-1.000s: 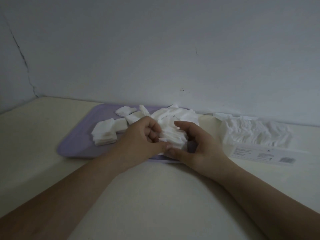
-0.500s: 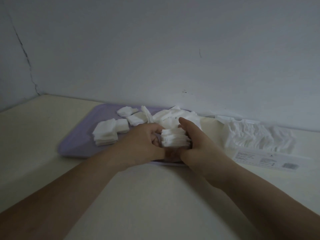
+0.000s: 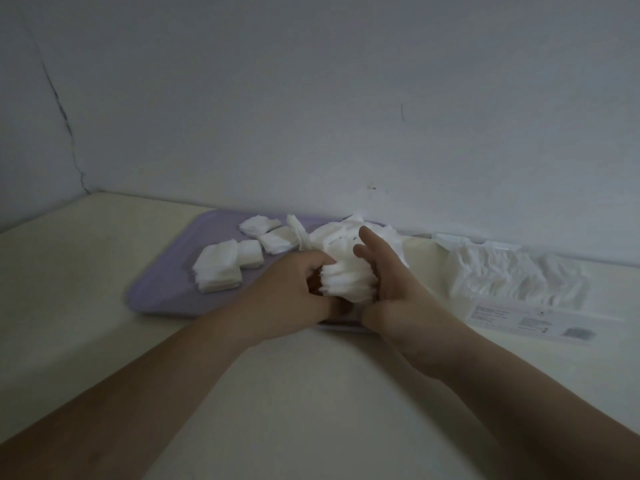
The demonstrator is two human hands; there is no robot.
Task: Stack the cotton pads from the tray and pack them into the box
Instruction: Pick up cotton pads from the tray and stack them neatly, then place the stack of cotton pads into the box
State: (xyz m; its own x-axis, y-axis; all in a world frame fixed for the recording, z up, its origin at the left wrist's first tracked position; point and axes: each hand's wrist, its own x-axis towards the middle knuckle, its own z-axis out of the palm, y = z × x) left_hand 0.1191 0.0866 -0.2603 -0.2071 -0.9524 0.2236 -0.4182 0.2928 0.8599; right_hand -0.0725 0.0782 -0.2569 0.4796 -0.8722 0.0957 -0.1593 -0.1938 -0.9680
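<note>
Two hands are on one bundle. We see the left hand (image 3: 291, 289) with its fingers curled in against the left side of a stack of cotton pads (image 3: 346, 282), gripping it. The right hand (image 3: 398, 292) lays its palm flat on the stack's right side, its fingers nearly straight and pointing up and away. The pads stand on edge between the two palms, over the near edge of the purple tray (image 3: 166, 289).

Behind the hands, a loose heap of pads (image 3: 336, 237) lies on the far side of the tray. On the left of the tray we spot a neat square pile (image 3: 216, 271), with three smaller piles (image 3: 251, 254) beyond it.

To the right, off the tray, the box (image 3: 512, 275) sits on the cream table (image 3: 311, 393), crinkled white on top, a printed label (image 3: 540, 318) on its near side.
</note>
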